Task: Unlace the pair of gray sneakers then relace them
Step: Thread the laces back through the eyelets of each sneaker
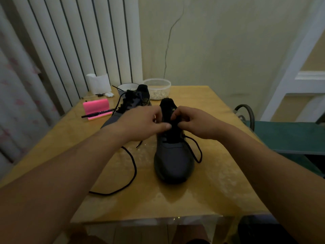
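The near gray sneaker (174,162) stands at the middle of the table (219,182), toe pointing at the near edge, with bare tabletop between toe and edge. Both hands meet over its lacing. The right hand (191,123) pinches the black lace (134,166) with curled fingers just above the tongue. The left hand (144,122) is curled too, with its thumb lying against the lacing; whether it actually grips the lace I cannot tell.

One slack run of lace trails off the sneaker's left side and curves across the open tabletop toward the near left edge. A shorter loop lies just beside the sneaker's right side, well inside the right edge.

The second gray sneaker (135,101) sits behind and to the left, partly hidden by the left wrist.

The far left corner is crowded: a pink notepad (95,105) with a black pen (98,113) lying on it, a paper roll (98,84), a bowl (125,87) and a clear plastic container (158,88) along the far edge.

A green chair (290,134) stands close beside the table's right edge.
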The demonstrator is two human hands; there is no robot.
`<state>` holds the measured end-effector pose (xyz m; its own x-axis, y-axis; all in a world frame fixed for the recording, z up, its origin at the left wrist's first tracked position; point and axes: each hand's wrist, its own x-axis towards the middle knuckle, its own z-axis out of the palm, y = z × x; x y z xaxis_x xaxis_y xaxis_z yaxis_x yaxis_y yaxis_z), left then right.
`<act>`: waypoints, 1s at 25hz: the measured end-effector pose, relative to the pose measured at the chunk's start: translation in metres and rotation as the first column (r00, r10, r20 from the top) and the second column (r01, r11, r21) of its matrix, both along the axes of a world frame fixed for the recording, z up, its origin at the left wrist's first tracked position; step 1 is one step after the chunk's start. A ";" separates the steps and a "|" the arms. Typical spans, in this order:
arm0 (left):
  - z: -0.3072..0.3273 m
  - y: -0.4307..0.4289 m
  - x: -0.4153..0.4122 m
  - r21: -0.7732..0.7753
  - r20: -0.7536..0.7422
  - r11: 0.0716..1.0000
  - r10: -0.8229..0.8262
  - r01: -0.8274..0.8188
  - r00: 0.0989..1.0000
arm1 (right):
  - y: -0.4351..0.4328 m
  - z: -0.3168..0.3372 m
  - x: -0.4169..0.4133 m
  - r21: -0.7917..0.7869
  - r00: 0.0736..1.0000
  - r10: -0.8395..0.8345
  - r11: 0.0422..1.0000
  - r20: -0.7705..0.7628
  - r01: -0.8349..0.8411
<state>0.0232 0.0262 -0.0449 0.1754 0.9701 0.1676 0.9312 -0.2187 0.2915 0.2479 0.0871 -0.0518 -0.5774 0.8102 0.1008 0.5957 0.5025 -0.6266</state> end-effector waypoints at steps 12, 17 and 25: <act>-0.016 0.000 -0.010 0.084 0.649 0.971 0.117 -0.224 0.751 | 0.001 0.000 0.008 -0.088 0.999 0.046 0.995 -0.017 -0.047; -0.005 0.014 -0.031 -0.172 0.985 0.942 0.156 -0.289 -0.078 | 0.001 0.003 0.007 -0.096 0.998 0.069 0.993 0.011 -0.068; 0.035 0.015 -0.072 0.034 0.998 0.882 -0.009 -0.470 0.055 | 0.002 0.003 0.004 -0.134 0.998 0.058 0.989 0.017 -0.055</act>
<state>-0.0490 0.0410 -0.0101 -0.5939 0.7753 0.2150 -0.1031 -0.3384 0.9353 0.2523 0.0893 -0.0483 -0.6234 0.7817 -0.0185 0.5823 0.4483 -0.6782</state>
